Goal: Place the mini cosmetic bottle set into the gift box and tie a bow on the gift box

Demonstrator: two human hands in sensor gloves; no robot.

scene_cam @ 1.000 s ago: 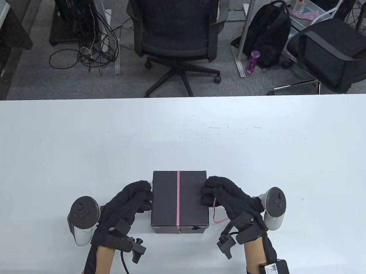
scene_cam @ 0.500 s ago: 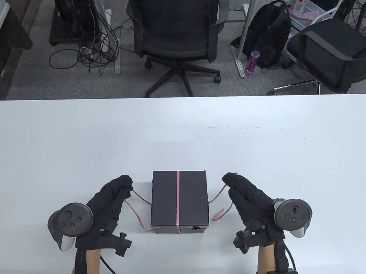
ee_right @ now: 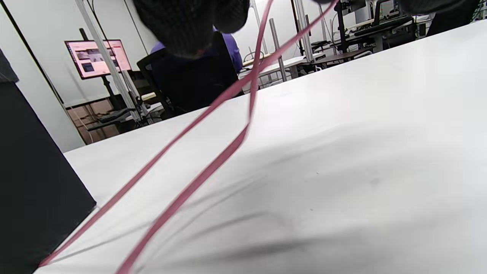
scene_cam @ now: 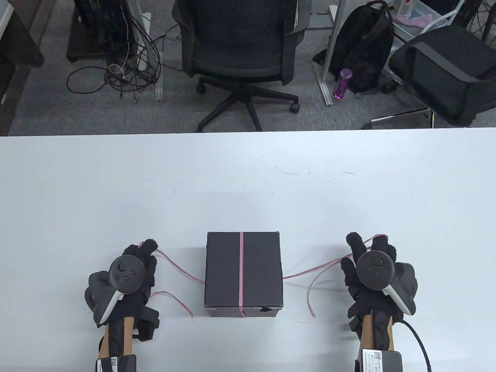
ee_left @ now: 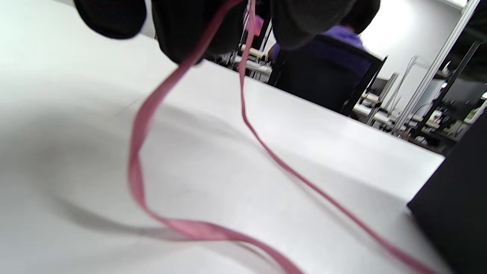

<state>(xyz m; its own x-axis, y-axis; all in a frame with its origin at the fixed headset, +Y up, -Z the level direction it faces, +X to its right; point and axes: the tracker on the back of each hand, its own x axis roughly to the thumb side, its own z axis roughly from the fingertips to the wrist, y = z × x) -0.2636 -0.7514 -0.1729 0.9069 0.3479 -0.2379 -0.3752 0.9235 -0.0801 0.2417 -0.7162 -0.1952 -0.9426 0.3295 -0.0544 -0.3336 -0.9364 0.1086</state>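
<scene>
A closed black gift box (scene_cam: 243, 273) sits near the table's front edge, with a pink ribbon (scene_cam: 242, 271) running front to back over its lid. From under the box one ribbon end runs left to my left hand (scene_cam: 142, 254), which holds it in its fingers (ee_left: 182, 34). The other ribbon end (scene_cam: 316, 268) stretches right to my right hand (scene_cam: 366, 247), which holds it too. Loose tails (scene_cam: 172, 298) trail from both hands onto the table. In the wrist views the ribbon (ee_left: 243, 114) (ee_right: 213, 114) hangs from the gloved fingers (ee_right: 190, 26). No cosmetic bottles are visible.
The white table (scene_cam: 247, 178) stretches wide behind the box. Beyond its far edge stand an office chair (scene_cam: 243, 43), a second chair (scene_cam: 447, 69), a black backpack (scene_cam: 365, 47) and floor cables (scene_cam: 118, 72).
Both hands left the box's sides and moved outward, left to the left and right to the right, drawing the ribbon ends out from under the box until they stretch across the table.
</scene>
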